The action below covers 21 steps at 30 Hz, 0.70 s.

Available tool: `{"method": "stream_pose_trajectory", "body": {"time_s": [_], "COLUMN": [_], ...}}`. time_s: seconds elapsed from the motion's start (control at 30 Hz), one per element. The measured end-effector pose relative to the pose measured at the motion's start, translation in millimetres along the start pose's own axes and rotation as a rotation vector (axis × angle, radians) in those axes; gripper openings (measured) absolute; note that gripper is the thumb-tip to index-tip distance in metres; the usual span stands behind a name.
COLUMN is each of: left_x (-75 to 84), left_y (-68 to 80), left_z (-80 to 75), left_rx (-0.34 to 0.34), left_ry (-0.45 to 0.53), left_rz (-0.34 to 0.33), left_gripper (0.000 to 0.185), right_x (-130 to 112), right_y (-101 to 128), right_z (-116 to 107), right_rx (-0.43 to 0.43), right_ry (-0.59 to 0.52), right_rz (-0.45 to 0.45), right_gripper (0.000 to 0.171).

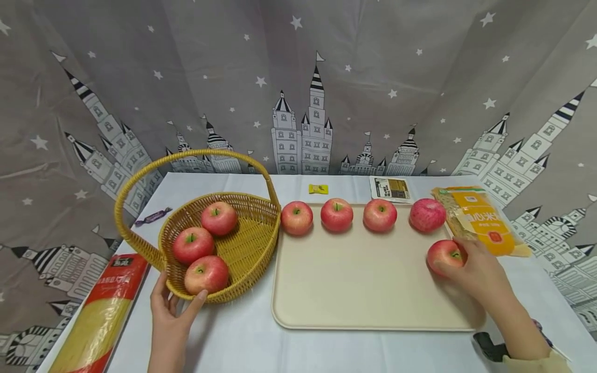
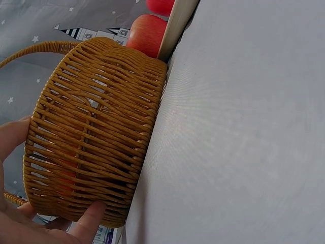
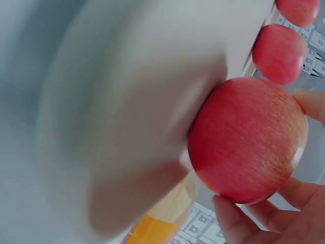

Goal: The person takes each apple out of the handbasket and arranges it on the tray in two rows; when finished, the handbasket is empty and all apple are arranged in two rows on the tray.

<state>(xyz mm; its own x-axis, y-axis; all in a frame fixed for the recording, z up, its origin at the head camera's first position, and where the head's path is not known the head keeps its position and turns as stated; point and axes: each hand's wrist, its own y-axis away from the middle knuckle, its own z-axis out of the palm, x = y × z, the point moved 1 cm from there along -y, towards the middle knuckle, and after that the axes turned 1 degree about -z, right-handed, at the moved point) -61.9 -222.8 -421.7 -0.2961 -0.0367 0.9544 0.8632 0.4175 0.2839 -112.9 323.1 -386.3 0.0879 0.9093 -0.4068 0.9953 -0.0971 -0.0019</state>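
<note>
My right hand (image 1: 480, 272) has its fingers and thumb curled round an apple (image 1: 440, 254) at the right side of the tray (image 1: 364, 290); whether it touches the surface, I cannot tell. My left hand (image 1: 170, 318) grips the wall of the basket (image 1: 256, 267), just left of the tray, with three apples (image 1: 193, 245) inside. Along the tray's far edge sit three more apples (image 1: 337, 215) and a darker pink fruit (image 1: 427, 215). A bag (image 1: 487, 225) lies right of the tray, a yellow candy (image 1: 318, 189) behind it.
</note>
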Motion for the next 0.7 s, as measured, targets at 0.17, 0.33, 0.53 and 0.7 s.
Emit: {"method": "stream_pose_trajectory", "body": {"time_s": [0.17, 0.33, 0.53, 0.7], "left_x": [-1.7, -1.0, -0.3, -0.3], "left_y": [-0.7, -0.6, -0.4, -0.4], "left_z": [0.8, 1.2, 0.4, 1.2], "left_rx": [-0.010, 0.000, 0.002, 0.008], "left_ry": [0.005, -0.009, 0.002, -0.009], "left_rz": [0.016, 0.015, 0.009, -0.005], "left_gripper": [0.103, 0.103, 0.103, 0.104], "right_x": [2.8, -7.1, -47.4, -88.7], "right_y": [0.6, 1.5, 0.2, -7.3], "right_z": [-2.2, -3.9, 3.1, 20.1], "right_rx": [0.001, 0.080, 0.169, 0.124], "right_ry": [0.038, 0.049, -0.049, -0.154], "right_rz": [-0.004, -0.045, -0.157, -0.288], "right_gripper": [0.090, 0.088, 0.072, 0.062]}}
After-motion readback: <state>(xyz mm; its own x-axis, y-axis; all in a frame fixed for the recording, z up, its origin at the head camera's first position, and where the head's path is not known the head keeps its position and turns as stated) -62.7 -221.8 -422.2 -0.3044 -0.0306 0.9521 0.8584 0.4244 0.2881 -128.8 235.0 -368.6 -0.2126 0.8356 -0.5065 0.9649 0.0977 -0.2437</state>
